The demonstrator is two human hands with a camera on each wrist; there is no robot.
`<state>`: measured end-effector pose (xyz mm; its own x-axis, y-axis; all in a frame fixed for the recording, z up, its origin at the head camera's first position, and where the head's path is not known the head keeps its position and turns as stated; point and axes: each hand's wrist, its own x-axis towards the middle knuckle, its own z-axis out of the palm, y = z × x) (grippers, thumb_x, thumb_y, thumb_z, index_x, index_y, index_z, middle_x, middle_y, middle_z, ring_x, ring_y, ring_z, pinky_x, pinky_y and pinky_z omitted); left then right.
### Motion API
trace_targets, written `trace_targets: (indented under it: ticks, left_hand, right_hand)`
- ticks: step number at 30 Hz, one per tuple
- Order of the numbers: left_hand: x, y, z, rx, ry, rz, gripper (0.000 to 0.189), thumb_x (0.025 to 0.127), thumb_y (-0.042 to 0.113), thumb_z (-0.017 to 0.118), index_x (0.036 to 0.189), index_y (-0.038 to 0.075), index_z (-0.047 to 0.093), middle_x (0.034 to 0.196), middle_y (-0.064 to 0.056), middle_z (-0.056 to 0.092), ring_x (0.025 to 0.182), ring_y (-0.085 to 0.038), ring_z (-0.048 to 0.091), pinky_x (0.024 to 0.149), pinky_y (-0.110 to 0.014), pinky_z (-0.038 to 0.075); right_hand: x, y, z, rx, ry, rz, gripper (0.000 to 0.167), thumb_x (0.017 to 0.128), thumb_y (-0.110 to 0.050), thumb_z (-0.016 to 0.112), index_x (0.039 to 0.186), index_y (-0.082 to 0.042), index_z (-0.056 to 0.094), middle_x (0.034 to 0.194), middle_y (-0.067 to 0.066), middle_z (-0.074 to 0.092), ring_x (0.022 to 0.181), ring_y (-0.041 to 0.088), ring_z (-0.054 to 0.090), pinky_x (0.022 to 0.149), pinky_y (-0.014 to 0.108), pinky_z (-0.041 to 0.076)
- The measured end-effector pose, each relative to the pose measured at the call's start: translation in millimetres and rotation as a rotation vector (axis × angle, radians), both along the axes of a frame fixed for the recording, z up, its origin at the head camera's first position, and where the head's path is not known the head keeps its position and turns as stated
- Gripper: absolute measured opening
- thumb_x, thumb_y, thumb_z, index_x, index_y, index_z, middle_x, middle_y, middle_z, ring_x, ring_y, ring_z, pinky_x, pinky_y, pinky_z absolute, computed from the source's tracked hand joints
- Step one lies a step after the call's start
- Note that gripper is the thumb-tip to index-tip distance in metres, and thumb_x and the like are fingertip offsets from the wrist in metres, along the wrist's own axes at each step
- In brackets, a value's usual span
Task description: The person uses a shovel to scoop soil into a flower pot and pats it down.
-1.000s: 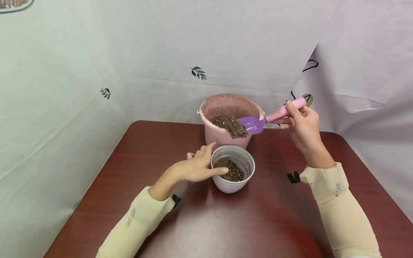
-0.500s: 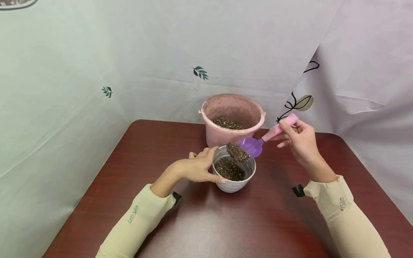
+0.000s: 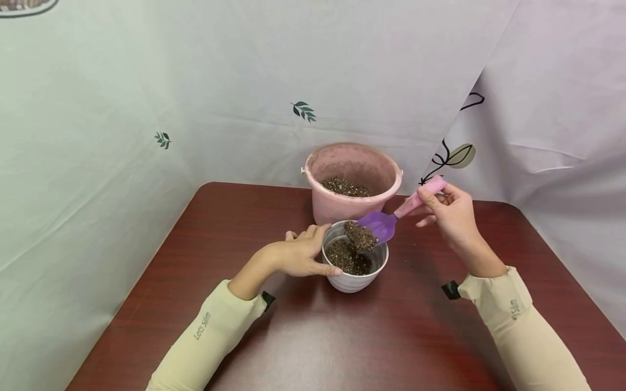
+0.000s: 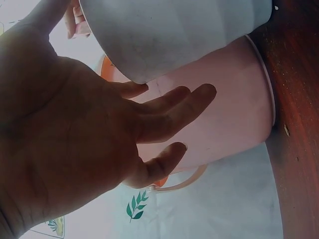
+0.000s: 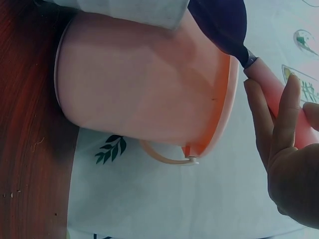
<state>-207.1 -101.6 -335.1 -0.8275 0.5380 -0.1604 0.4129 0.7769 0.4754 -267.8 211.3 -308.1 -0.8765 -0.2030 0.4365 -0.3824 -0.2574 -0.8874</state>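
In the head view a white pot (image 3: 354, 282) stands on the table with dark soil (image 3: 342, 256) inside. My left hand (image 3: 299, 257) rests against its left side, thumb at the near rim and fingers reaching behind. In the left wrist view those fingers (image 4: 169, 117) are spread and only slightly bent. My right hand (image 3: 452, 217) pinches the pink handle of a trowel (image 3: 379, 224) between thumb and fingers. The trowel's purple blade tilts down over the pot, with a clump of soil (image 3: 361, 237) at its tip. In the right wrist view the pot hides part of the blade.
Just behind the pot is a pink bucket (image 3: 335, 203) with soil in its bottom and its handle hanging at the back. The dark red table (image 3: 235, 228) ends at a pale cloth backdrop (image 3: 235, 98). A few specks of soil lie on the table.
My right hand has brought the loaded trowel from over the bucket down to the pot, then slightly lower. My left thumb has shifted from over the pot's opening to its near rim.
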Motion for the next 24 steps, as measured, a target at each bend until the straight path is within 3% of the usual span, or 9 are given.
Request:
trace_targets:
  ticks: [4, 16, 24]
  left_hand:
    - [-0.5, 0.3, -0.5, -0.01, -0.005, 0.003, 0.095, 0.089, 0.063, 0.06, 0.156, 0.014, 0.015, 0.134, -0.015, 0.038, 0.121, -0.032, 0.043, 0.097, -0.06, 0.025]
    - [-1.6, 1.1, -2.3, -0.011, -0.006, 0.004, 0.091, 0.092, 0.062, 0.057, 0.155, 0.012, 0.016, 0.13, -0.014, 0.04, 0.114, -0.03, 0.045, 0.091, -0.055, 0.027]
    - [-1.7, 1.2, -1.5, -0.038, -0.002, 0.004, 0.09, 0.092, 0.063, 0.056, 0.155, 0.013, 0.015, 0.128, -0.014, 0.041, 0.113, -0.03, 0.046, 0.087, -0.05, 0.028]
  right_hand:
    - [-0.4, -0.2, -1.4, 0.004, -0.008, -0.016, 0.009, 0.095, -0.002, 0.063, 0.089, 0.005, 0.063, 0.083, 0.013, 0.074, 0.068, 0.022, 0.073, 0.046, 0.03, 0.053]
    - [-1.1, 0.5, -4.6, 0.028, 0.007, -0.042, 0.006, 0.095, -0.001, 0.063, 0.092, 0.002, 0.066, 0.083, 0.011, 0.075, 0.068, 0.021, 0.073, 0.046, 0.031, 0.053]
    - [2.9, -3.0, -4.2, 0.059, 0.112, -0.087, 0.004, 0.093, 0.006, 0.063, 0.096, 0.005, 0.066, 0.083, 0.011, 0.075, 0.07, 0.017, 0.072, 0.044, 0.032, 0.052]
